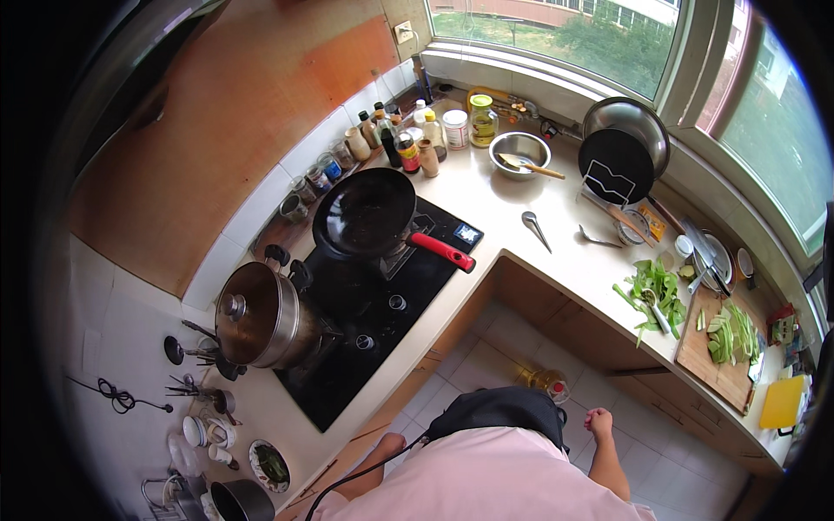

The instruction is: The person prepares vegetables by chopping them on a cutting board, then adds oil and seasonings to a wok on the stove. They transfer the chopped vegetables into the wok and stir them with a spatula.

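Observation:
My right hand (598, 422) hangs low beside my body over the tiled floor, its fingers curled, with nothing seen in it. At my left side the left forearm (381, 449) shows near the cabinet front; its hand is not clearly visible. In front stands a black gas cooktop (345, 312). On it rests a black frying pan (365, 211) with a red handle, empty inside. A tall lidded steel steamer pot (257, 316) stands on the nearer burner. On the right counter, sliced green vegetables (733, 335) lie on a wooden cutting board (707, 365), beside loose leafy greens (658, 293).
Bottles and jars (404, 146) line the wall. A steel bowl (519, 155) holds a wooden spatula. Two spoons (535, 229) lie on the counter. A cooking oil bottle (550, 385) stands on the floor near me. A plate (269, 465) holds dark greens.

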